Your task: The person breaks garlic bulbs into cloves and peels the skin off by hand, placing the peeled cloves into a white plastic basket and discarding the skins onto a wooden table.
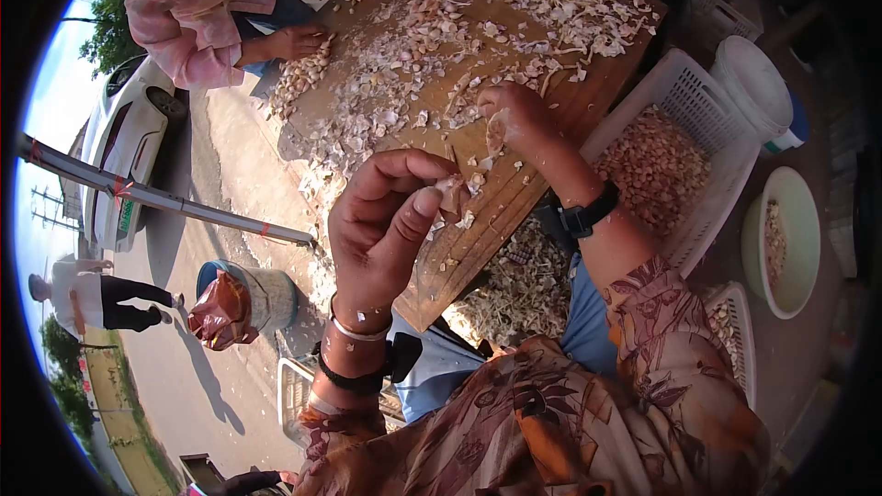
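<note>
My left hand [381, 220] is raised over the near edge of the table, thumb and fingers pinched on a pale pinkish garlic clove [450, 197]. Further out, my right hand [522, 119] is low over the tabletop with its fingers curled. A brownish, papery-looking piece shows at its underside, but what the fingers grip is hidden. Around both hands, the wooden table [560, 133] is strewn with garlic skins [395, 69] and loose cloves.
Across the table, another person's hand [299, 42] rests by a pile of garlic cloves [299, 78]. On the right stand a white crate [712, 165] of cloves, a pale green basin [808, 257] and a white bucket [758, 83]. A bucket [276, 298] with a red bag stands left.
</note>
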The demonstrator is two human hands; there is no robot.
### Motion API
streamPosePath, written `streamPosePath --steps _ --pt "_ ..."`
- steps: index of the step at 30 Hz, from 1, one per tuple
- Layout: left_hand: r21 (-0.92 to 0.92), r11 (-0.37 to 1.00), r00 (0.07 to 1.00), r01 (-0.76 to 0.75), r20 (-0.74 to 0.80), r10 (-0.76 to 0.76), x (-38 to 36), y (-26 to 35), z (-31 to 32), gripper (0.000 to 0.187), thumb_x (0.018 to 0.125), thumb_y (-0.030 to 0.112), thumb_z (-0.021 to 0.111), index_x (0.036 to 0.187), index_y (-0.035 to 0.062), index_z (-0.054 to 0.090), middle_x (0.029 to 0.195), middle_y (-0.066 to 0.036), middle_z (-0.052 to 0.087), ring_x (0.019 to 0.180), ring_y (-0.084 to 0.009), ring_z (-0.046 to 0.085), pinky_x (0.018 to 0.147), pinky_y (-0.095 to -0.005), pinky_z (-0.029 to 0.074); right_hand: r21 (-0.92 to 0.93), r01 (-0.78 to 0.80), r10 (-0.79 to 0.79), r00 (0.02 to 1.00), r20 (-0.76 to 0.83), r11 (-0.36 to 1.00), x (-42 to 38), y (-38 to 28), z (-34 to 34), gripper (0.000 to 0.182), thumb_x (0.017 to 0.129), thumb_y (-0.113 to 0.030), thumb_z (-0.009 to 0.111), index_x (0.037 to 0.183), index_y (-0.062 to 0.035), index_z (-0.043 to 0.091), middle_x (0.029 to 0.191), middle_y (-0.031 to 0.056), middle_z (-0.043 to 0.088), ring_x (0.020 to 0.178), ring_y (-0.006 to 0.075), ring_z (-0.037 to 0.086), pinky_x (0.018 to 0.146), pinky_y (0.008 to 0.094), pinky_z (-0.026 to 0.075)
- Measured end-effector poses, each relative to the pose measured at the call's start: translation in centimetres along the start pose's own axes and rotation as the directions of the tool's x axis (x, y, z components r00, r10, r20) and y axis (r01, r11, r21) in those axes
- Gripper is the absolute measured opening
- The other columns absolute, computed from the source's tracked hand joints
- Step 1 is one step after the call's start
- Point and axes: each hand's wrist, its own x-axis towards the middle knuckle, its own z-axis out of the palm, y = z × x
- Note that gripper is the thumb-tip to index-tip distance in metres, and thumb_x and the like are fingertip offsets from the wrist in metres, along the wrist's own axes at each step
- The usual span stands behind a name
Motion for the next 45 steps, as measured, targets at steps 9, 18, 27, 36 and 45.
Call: streamPosePath --steps 9,18,27,36,45 --pt "-0.428 0.749 0.736 -0.506 0.238 0.634 -4.2 9.4 4.7 0.005 0.084 0.0 0.057 0.08 0.0017 0.058 0.077 -0.012 0.061 0.063 -0.0215 0.058 0.055 -0.0299 0.05 -0.226 0.055 -0.048 0.998 0.037 0.972 -0.1 -1.5 1.2 0.013 0.079 -0.007 0.053 0.088 -0.0041 0.062 0.086 0.0189 0.06 0.08 0.0368 0.06 0.069 0.0448 0.048" --pt "-0.289 0.888 0.794 -0.358 0.406 0.452 -5.8 13.0 3.2 0.006 0.083 -0.003 0.055 0.083 0.001 0.059 0.082 -0.013 0.062 0.065 -0.0219 0.059 0.056 -0.0306 0.05 -0.152 0.154 -0.142 0.986 0.088 0.976 0.1 -2.0 1.7 0.017 0.078 -0.007 0.059 0.095 -0.0075 0.064 0.091 0.0162 0.061 0.081 0.0364 0.059 0.07 0.0432 0.048" --pt "-0.451 0.892 0.809 0.005 -0.523 -0.269 -0.9 -0.9 -11.1 0.023 0.092 0.022 0.051 0.1 0.0013 0.054 0.088 -0.008 0.055 0.076 -0.016 0.054 0.066 -0.029 0.046 -0.231 0.152 -0.108 0.976 0.191 0.961 0.0 -3.8 2.6 0.015 0.081 -0.007 0.047 0.089 -0.0031 0.06 0.087 0.0217 0.059 0.08 0.0387 0.06 0.069 0.0463 0.048" --pt "0.932 0.321 0.984 -0.166 0.177 -0.005 10.4 -15.8 -19.6 0.021 0.084 0.019 0.057 0.102 0.0092 0.059 0.081 -0.018 0.062 0.074 -0.0363 0.061 0.062 -0.0447 0.045 -0.2 0.076 -0.027 0.972 0.233 0.977 0.3 -3.7 1.7 0.008 0.082 -0.004 0.05 0.089 -0.0013 0.053 0.088 0.0198 0.056 0.081 0.0393 0.057 0.068 0.0474 0.046" --pt "0.901 0.431 0.995 -0.047 0.08 -0.059 9.5 -15.7 -20.3 0.014 0.085 0.014 0.052 0.091 0.0042 0.06 0.081 -0.018 0.063 0.078 -0.0388 0.06 0.068 -0.0423 0.047 -0.383 0.101 -0.048 0.988 0.147 0.918 -0.2 -4.4 2.0 0.014 0.081 -0.002 0.05 0.092 0.0035 0.055 0.086 0.0228 0.056 0.076 0.0377 0.059 0.069 0.043 0.049"
